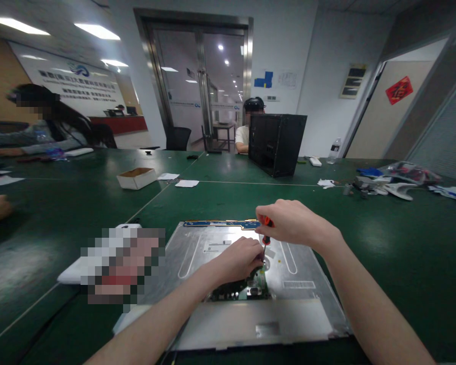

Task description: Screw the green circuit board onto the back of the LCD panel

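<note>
My right hand (289, 219) is closed around the red and black handle of a screwdriver (266, 238), whose shaft points down. My left hand (242, 257) is low beside the screwdriver's tip, fingers curled together over a green circuit board (264, 290). What those fingers pinch, if anything, is hidden. The board sits on a flat silver metal panel (197, 248) that looks like the back of a display screen. Along the panel's far edge runs a narrow blue circuit strip (216, 223), and my right hand covers part of it.
Left of the panel lies a white object (74, 271), partly blurred. Further back on the green table (213, 197) are an open cardboard box (137, 178) and a black computer case (289, 144). Loose parts and bags (383, 182) lie at right. Other people sit left and behind the case.
</note>
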The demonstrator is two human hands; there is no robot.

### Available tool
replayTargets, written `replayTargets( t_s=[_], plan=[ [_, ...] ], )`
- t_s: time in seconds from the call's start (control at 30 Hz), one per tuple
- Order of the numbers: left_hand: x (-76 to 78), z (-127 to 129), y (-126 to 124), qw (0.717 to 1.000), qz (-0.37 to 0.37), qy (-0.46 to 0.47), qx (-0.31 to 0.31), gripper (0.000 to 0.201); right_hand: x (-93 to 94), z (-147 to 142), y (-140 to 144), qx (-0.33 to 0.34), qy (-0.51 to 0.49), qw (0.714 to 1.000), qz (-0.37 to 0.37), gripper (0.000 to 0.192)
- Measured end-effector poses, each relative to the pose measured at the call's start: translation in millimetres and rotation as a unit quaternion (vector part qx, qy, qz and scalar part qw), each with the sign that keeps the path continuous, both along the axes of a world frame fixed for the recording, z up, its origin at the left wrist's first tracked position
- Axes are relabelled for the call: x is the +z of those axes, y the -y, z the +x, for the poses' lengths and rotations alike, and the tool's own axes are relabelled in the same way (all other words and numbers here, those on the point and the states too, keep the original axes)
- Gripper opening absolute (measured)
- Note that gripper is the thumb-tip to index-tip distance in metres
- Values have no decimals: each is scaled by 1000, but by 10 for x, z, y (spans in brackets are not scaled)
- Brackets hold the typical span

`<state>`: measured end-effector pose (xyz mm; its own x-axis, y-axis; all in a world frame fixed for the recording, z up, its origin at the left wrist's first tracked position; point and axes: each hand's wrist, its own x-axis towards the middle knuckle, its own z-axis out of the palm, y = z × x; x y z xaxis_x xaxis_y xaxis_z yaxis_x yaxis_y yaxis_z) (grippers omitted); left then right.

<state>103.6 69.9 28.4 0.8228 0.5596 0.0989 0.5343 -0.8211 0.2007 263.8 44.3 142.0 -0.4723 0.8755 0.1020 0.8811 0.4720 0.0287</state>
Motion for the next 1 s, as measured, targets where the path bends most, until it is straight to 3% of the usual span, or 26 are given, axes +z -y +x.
replayTargets(
  t_s=[0.13,0.3,0.43,0.73,0.87,1.0],
  plan=[
    [1,-2,-2,1000,-5,2,-10,4,4,16,17,34,-9,999,-5,19],
    [17,-9,3,1000,-15,11,-9,4,10,-15,-10,-6,2,1000,-3,24],
    [-4,-14,-10,1000,-15,4,-17,6,1,-11,-8,13,1,1000,0,14],
    [0,-14,-12,1000,-7,7,-20,7,14,-43,12,1,12,1000,6,29],
    [-12,1,-22,1000,-26,8,-15,7,10,-25,23,19,9,1000,13,10],
    [0,2,-8,1000,-22,7,-14,6,7,-11,44,32,-6,999,8,19]
  ],
)
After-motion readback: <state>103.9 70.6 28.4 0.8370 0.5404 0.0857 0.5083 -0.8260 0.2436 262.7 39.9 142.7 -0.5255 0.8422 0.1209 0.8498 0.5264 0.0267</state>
